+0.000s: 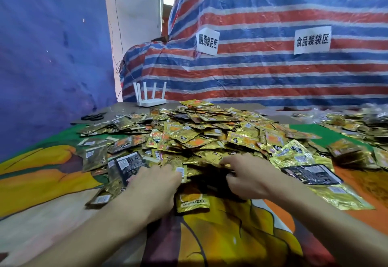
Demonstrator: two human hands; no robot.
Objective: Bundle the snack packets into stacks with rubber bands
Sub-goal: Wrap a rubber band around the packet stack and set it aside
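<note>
A big heap of gold foil snack packets [201,134] covers the middle of the table. My left hand [155,182] lies at the heap's near edge, its fingers curled over a packet with a white label [182,172]. Close to its right, my right hand [245,179] has thumb and curled fingers closed on packets at the heap's front. A single gold packet [192,201] lies flat between my wrists. I see no rubber band on either hand.
A white router [150,98] stands at the table's far left, with dark loops [92,117] lying near it. A squared-up stack of packets [344,150] sits at the right. Striped tarpaulin [262,71] with two paper signs rises behind. The colourful cloth [220,235] shows nearest me.
</note>
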